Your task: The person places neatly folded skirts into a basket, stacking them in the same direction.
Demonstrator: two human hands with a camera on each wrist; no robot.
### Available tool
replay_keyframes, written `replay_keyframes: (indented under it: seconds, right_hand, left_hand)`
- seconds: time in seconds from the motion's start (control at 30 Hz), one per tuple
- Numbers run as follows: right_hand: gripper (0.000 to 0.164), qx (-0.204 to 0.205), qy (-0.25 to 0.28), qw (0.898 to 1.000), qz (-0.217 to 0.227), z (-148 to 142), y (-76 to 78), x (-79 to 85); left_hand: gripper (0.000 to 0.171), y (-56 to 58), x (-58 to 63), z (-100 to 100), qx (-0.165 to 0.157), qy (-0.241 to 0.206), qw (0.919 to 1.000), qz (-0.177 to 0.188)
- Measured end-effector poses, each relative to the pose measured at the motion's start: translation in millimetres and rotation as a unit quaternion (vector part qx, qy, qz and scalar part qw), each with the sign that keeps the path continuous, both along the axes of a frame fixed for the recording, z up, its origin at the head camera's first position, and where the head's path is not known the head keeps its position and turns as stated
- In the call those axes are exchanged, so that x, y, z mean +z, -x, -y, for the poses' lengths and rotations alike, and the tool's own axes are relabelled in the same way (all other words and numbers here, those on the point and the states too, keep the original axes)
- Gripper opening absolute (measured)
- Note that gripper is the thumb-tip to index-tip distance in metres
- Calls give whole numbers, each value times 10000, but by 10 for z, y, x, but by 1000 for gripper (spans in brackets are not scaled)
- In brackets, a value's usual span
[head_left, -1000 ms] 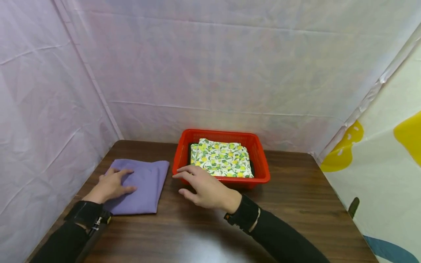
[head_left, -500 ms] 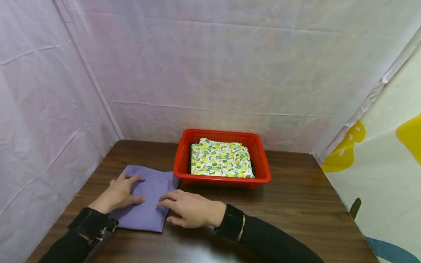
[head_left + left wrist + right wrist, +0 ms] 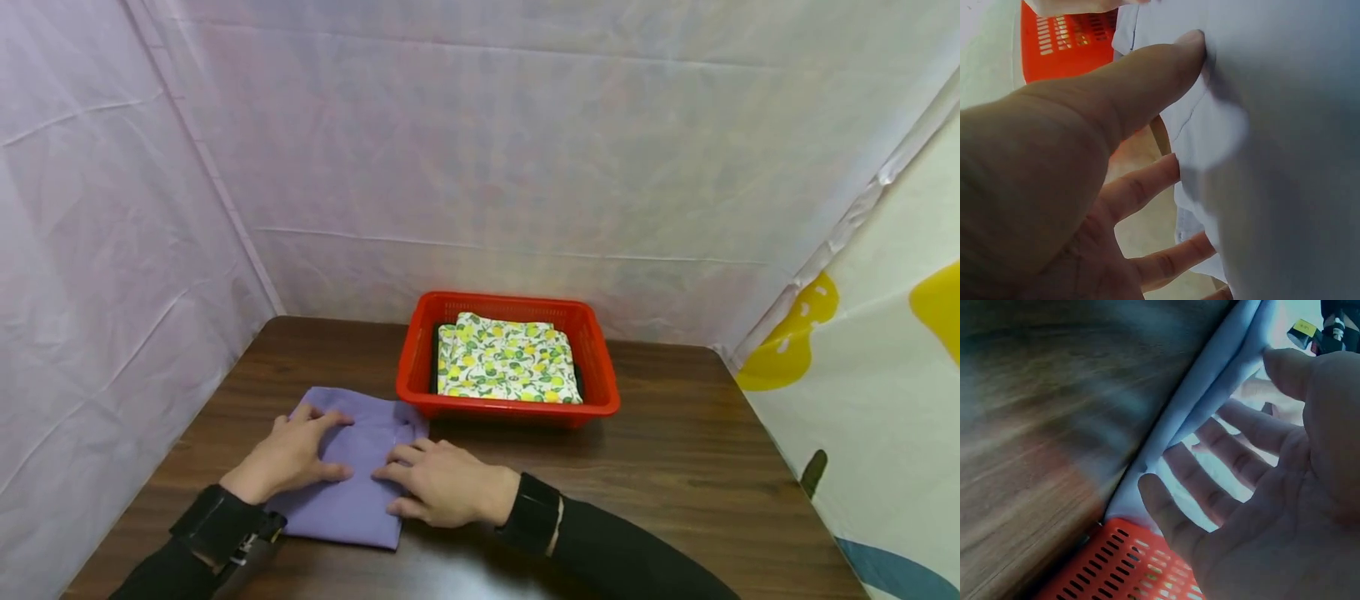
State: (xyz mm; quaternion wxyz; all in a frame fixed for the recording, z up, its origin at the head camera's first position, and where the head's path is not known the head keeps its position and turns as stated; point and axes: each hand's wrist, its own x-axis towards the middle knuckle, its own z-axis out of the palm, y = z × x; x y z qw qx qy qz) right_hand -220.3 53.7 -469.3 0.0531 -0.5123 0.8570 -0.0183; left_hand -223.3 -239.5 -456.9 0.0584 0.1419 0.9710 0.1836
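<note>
A folded purple cloth (image 3: 352,512) lies flat on the brown table, and its far right corner meets the near left of the red basket. My left hand (image 3: 292,457) rests on the cloth's left part with the fingers spread. In the left wrist view the thumb tip and other fingertips touch the fabric (image 3: 1297,125). At the cloth's right side is my right hand (image 3: 446,485), its fingertips on the top near the edge. The right wrist view has these fingers apart and fairly straight along the layered edge of the cloth (image 3: 1210,381).
The red plastic basket (image 3: 502,408) stands at the table's back middle. In it lies a folded lemon-print cloth (image 3: 510,358) over something dark. White sheeting (image 3: 480,167) hangs behind and to the left; a patterned sheet (image 3: 885,400) is on the right. Brown wooden tabletop (image 3: 690,467) extends rightward.
The purple cloth has slid right and toward me, with my left hand moving along on it. My right hand has come from before the basket down onto the cloth's right side.
</note>
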Motion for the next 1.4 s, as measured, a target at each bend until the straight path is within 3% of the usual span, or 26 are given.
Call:
replay_keyframes:
  seconds: [0.43, 0.6, 0.9, 1.1, 1.4]
  right_hand:
    - [56, -221, 258, 9992, 206, -293, -59, 33]
    - [51, -531, 375, 9967, 480, -507, -80, 17]
    - [38, -1218, 710, 9824, 1225, -996, -97, 55]
    - [31, -1365, 988, 9746, 1476, -1337, -75, 35]
    - [23, -1704, 1438, 9612, 1626, -1800, -62, 41]
  left_hand:
    - [85, -174, 66, -320, -529, -150, 9981, 291]
    - [86, -204, 58, -502, -720, -230, 9966, 333]
    - [88, -243, -21, -818, -1209, -682, 9900, 234]
    - [88, -244, -64, -975, -1332, -996, 9850, 468]
    - [87, -247, -104, -1234, -1606, -1165, 9791, 437]
